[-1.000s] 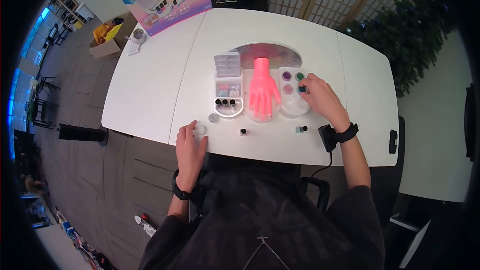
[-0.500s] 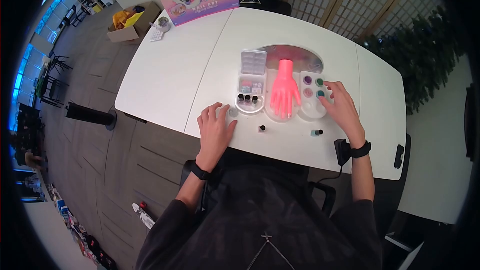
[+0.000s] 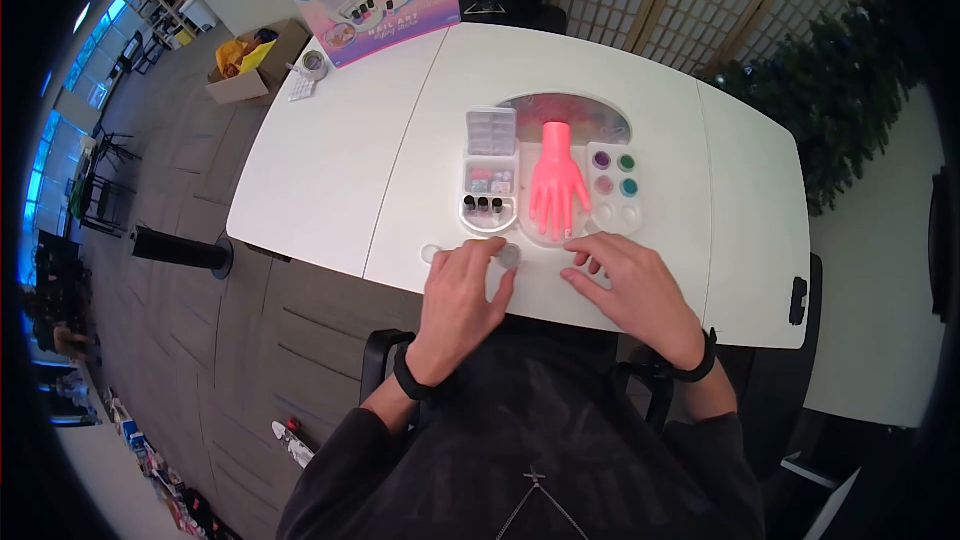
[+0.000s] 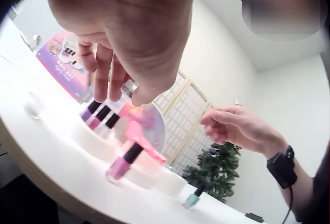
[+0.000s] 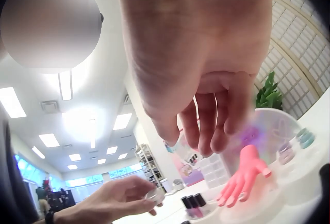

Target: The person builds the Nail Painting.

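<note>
My left hand [image 3: 460,305] pinches a small round glitter pot [image 3: 508,256] between thumb and fingers, raised over the table's front part. The same clear-sided pot shows in the right wrist view. Facing it, my right hand [image 3: 640,285] hovers with loosely bent fingers and nothing in them. Behind the hands lies a pink model hand [image 3: 558,180] on a white stand. To its right, a white tray [image 3: 615,148] holds purple [image 3: 601,161], green [image 3: 626,163], pink [image 3: 604,185] and teal [image 3: 629,187] pots; its two front wells are bare.
Another small clear round piece [image 3: 430,253] lies left of my left hand. Three black-capped polish bottles [image 3: 483,206] stand in the left holder, before a lidded bead box [image 3: 490,178]. A pink polish bottle [image 4: 122,167] and a teal one [image 4: 193,198] are near the front edge.
My right hand has let go of the teal pot in the tray and come toward the left hand. My left hand has picked up the glitter pot and moved right with it.
</note>
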Tool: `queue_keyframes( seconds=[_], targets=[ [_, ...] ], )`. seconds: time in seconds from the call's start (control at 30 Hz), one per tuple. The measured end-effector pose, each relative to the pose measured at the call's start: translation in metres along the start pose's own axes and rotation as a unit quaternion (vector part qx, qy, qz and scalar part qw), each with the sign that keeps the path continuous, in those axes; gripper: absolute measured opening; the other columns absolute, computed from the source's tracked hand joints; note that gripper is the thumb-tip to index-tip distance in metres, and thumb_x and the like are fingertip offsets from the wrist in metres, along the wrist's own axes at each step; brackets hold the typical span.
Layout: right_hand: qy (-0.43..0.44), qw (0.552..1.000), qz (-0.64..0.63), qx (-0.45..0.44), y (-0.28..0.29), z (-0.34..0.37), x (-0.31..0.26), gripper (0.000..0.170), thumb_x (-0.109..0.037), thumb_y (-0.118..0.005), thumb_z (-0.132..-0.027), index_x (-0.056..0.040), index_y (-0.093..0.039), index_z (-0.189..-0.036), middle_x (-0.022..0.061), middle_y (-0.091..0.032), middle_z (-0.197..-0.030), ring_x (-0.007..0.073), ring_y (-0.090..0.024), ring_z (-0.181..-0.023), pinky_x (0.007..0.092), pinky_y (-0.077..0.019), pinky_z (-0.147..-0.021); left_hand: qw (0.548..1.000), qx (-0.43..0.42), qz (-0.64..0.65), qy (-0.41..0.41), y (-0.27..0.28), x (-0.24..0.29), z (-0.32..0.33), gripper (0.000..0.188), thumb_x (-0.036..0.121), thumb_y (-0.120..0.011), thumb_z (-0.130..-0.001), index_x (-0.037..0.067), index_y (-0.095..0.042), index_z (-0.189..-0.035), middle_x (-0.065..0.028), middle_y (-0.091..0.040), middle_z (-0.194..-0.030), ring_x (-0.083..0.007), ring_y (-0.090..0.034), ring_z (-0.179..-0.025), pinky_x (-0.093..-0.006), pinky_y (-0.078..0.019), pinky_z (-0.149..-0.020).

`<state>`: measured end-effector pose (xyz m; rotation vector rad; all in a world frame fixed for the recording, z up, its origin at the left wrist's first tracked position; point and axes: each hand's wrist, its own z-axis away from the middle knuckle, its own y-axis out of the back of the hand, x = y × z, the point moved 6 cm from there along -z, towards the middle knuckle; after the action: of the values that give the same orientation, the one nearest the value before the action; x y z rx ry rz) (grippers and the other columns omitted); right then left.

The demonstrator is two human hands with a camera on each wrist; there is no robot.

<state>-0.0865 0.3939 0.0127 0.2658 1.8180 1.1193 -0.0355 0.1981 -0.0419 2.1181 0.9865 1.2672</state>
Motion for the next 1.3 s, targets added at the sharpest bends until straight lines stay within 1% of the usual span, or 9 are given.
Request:
queue_keyframes(
  seconds=[0.1, 0.23, 0.37, 0.43, 0.57, 0.63, 0.87, 1.1, 1.3],
  targets=[
    [-0.008, 0.999, -0.036, -0.018, -0.011, -0.003, -0.004, 0.029, -0.023, -0.076, -0.098, -0.0022, -0.069, -0.117, 0.0143, -0.074, -0.099, 0.0293, -0.074, -0.088, 0.0398, -0.0595, -0.076, 0.997, -0.004, 0.032, -0.063, -0.011, 0.030, -0.012, 0.044, 0.005, -0.083, -0.082, 0.005, -0.065, -0.122, -0.0093, -0.068, -0.104, -0.0287, -0.065, -0.092, -0.0407, -0.0498, -0.084],
    [-0.066, 0.996, -0.059, -0.001, -0.004, -0.002, 0.005, 0.030, -0.022, -0.076, -0.098, -0.0018, -0.066, -0.117, 0.0149, -0.076, -0.100, 0.0290, -0.076, -0.090, 0.0394, -0.0606, -0.078, 0.996, 0.002, 0.053, -0.077, -0.021, 0.047, -0.021, 0.043, 0.003, -0.082, -0.083, 0.004, -0.065, -0.122, -0.0099, -0.066, -0.103, -0.0297, -0.065, -0.093, -0.0400, -0.0500, -0.083],
    [-0.068, 0.994, -0.088, 0.014, 0.000, 0.001, 0.019, 0.029, -0.021, -0.076, -0.098, -0.0011, -0.067, -0.117, 0.0156, -0.076, -0.099, 0.0290, -0.076, -0.090, 0.0396, -0.0607, -0.078, 0.993, -0.004, 0.073, -0.091, -0.029, 0.054, -0.026, 0.043, 0.003, -0.081, -0.084, 0.004, -0.065, -0.123, -0.0101, -0.066, -0.102, -0.0301, -0.065, -0.094, -0.0400, -0.0504, -0.084],
    [-0.115, 0.982, -0.149, -0.032, 0.000, 0.001, 0.031, 0.029, -0.019, -0.076, -0.098, -0.0001, -0.068, -0.117, 0.0163, -0.077, -0.101, 0.0292, -0.076, -0.091, 0.0394, -0.0603, -0.079, 0.993, -0.020, 0.070, -0.088, -0.034, 0.056, -0.027, 0.044, 0.004, -0.082, -0.085, 0.005, -0.065, -0.126, -0.0112, -0.068, -0.107, -0.0310, -0.065, -0.098, -0.0408, -0.0511, -0.087],
    [-0.139, 0.983, -0.117, -0.034, 0.019, -0.008, 0.065, 0.029, -0.014, -0.077, -0.096, 0.0009, -0.068, -0.119, 0.0144, -0.077, -0.103, 0.0264, -0.075, -0.088, 0.0377, -0.0592, -0.081, 0.993, 0.011, 0.083, -0.085, -0.023, 0.052, -0.022, 0.045, 0.002, -0.081, -0.086, 0.004, -0.065, -0.128, -0.0135, -0.069, -0.116, -0.0326, -0.066, -0.103, -0.0414, -0.0515, -0.091],
    [-0.117, 0.993, 0.022, -0.011, 0.027, -0.017, 0.087, 0.030, -0.014, -0.076, -0.094, 0.0009, -0.068, -0.119, 0.0153, -0.076, -0.105, 0.0288, -0.073, -0.088, 0.0391, -0.0582, -0.081, 0.997, 0.025, 0.058, -0.047, -0.013, 0.033, -0.012, 0.045, 0.001, -0.080, -0.087, 0.003, -0.065, -0.130, -0.0151, -0.069, -0.123, -0.0339, -0.066, -0.109, -0.0425, -0.0515, -0.094],
    [-0.081, 0.984, 0.149, -0.052, 0.002, -0.036, 0.111, 0.028, -0.017, -0.071, -0.094, -0.0015, -0.066, -0.117, 0.0135, -0.070, -0.107, 0.0334, -0.069, -0.097, 0.0445, -0.0562, -0.087, 0.996, 0.056, -0.045, 0.056, 0.012, -0.037, 0.021, 0.038, -0.002, -0.074, -0.090, 0.004, -0.066, -0.127, -0.0140, -0.068, -0.123, -0.0328, -0.065, -0.112, -0.0435, -0.0498, -0.095],
    [-0.059, 0.985, 0.158, -0.044, -0.002, -0.036, 0.111, 0.027, -0.019, -0.070, -0.094, -0.0042, -0.067, -0.116, 0.0122, -0.064, -0.108, 0.0343, -0.068, -0.102, 0.0456, -0.0564, -0.087, 0.989, 0.043, -0.067, 0.126, 0.015, -0.078, 0.039, 0.037, 0.000, -0.072, -0.093, 0.004, -0.065, -0.129, -0.0141, -0.065, -0.130, -0.0351, -0.064, -0.116, -0.0441, -0.0501, -0.098],
    [-0.068, 0.982, 0.168, -0.051, -0.003, -0.037, 0.112, 0.024, -0.018, -0.068, -0.096, -0.0051, -0.068, -0.116, 0.0125, -0.064, -0.106, 0.0344, -0.069, -0.101, 0.0459, -0.0567, -0.086, 0.984, -0.004, -0.051, 0.172, 0.003, -0.101, 0.045, 0.048, 0.006, -0.074, -0.093, 0.002, -0.057, -0.139, -0.0197, -0.060, -0.136, -0.0382, -0.061, -0.119, -0.0464, -0.0501, -0.100]
  ],
)
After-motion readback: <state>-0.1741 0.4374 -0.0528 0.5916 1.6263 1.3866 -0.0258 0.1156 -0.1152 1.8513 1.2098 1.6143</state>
